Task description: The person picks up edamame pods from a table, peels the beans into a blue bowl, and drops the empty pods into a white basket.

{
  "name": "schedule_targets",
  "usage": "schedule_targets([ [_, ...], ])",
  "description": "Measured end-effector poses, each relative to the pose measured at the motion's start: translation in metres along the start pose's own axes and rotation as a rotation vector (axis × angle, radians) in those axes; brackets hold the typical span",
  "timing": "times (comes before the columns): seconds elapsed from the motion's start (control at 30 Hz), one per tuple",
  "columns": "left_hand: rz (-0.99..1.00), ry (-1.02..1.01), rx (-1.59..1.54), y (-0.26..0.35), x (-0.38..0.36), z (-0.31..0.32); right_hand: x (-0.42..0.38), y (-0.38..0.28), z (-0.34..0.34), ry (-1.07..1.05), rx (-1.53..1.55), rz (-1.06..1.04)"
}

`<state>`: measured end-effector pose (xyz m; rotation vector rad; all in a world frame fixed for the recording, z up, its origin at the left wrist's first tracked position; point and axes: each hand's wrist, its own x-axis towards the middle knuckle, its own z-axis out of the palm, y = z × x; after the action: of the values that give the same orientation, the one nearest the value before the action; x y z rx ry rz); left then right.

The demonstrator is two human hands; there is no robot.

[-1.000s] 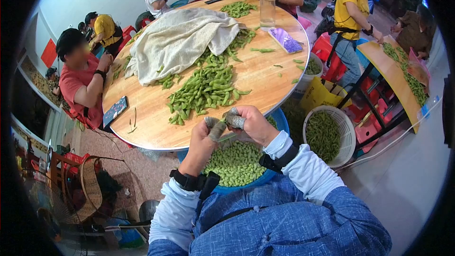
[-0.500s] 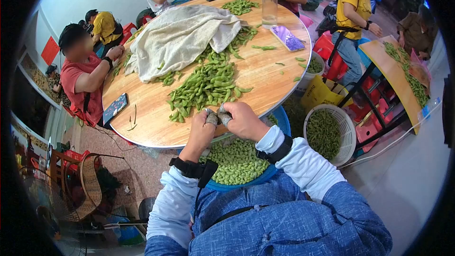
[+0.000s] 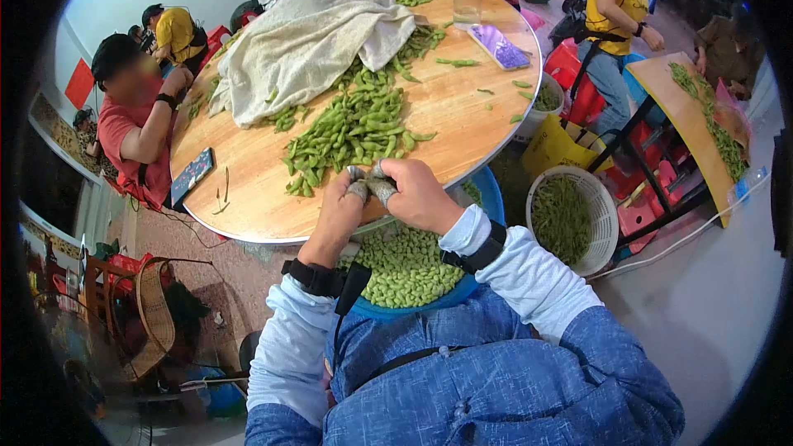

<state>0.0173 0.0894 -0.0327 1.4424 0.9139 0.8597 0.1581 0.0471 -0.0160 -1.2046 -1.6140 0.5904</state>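
"Green pods (image 3: 355, 128), head view: where listed?"

"One pile, on the round wooden table (image 3: 256, 194), just beyond the hands; pale cloth (image 3: 310, 49) behind."

"Left hand (image 3: 337, 211)?"

"At the table's near edge. Fingers bent in, grey wrapping (image 3: 358, 191) at the tips; how tightly closed, or on what, cannot tell."

"Right hand (image 3: 423, 198)?"

"Just beside it, fingers likewise bent in; closeness of grip and contents, cannot tell."

"Below?"

"Blue basin (image 3: 494, 202), one, holding pale green beans (image 3: 405, 268); white basket (image 3: 610, 227), green-filled, to the right."
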Motion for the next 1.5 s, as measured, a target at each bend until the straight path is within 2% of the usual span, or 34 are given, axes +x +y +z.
schedule_targets([
  [0.2,-0.009,0.097,-0.207,0.007,-0.009,0.014,-0.005,-0.004,0.0,0.006,-0.004,0.017],
  [0.37,0.116,0.157,-0.058,-0.005,-0.01,0.013,-0.011,0.012,0.007,0.07,0.108,0.01],
  [0.43,0.114,0.09,0.072,0.008,-0.022,0.016,-0.016,0.007,-0.006,0.056,0.181,0.091],
  [0.5,0.08,0.013,0.187,0.011,-0.034,0.013,-0.022,0.005,-0.037,0.153,0.075,0.077],
  [0.57,0.142,-0.068,0.321,0.015,-0.045,0.011,-0.035,0.027,-0.076,0.293,-0.047,0.094],
  [0.6,0.175,-0.109,0.387,0.018,-0.048,0.01,-0.044,0.041,-0.105,0.234,-0.159,0.24],
  [0.63,0.147,-0.115,0.468,0.021,-0.049,0.005,-0.056,0.057,-0.128,0.276,-0.207,0.247],
  [0.67,0.228,-0.062,0.533,0.022,-0.045,0.002,-0.066,0.072,-0.147,0.319,-0.256,0.254],
  [0.73,0.396,0.043,0.66,0.029,-0.026,-0.004,-0.085,0.084,-0.169,0.404,-0.097,0.362],
  [0.77,0.476,0.086,0.861,0.034,-0.013,-0.009,-0.092,0.079,-0.174,0.411,-0.039,0.51],
  [0.87,0.683,0.055,1.114,0.043,0.028,-0.018,-0.09,0.065,-0.157,0.388,0.196,0.537],
  [0.97,0.752,-0.141,1.253,0.036,0.06,-0.029,-0.076,0.049,-0.133,0.277,0.218,0.528],
  [1.07,0.739,-0.209,1.408,0.043,0.068,-0.027,-0.064,0.038,-0.109,0.156,0.271,0.365],
  [1.23,0.711,-0.172,1.545,0.042,0.064,-0.028,-0.049,0.032,-0.078,0.037,0.282,0.346],
  [1.4,0.696,-0.208,1.544,0.044,0.061,-0.032,-0.043,0.008,-0.06,0.004,0.353,0.339],
  [1.5,0.696,-0.125,1.446,0.037,0.061,-0.037,-0.041,0.007,-0.051,-0.018,0.405,0.336],
])
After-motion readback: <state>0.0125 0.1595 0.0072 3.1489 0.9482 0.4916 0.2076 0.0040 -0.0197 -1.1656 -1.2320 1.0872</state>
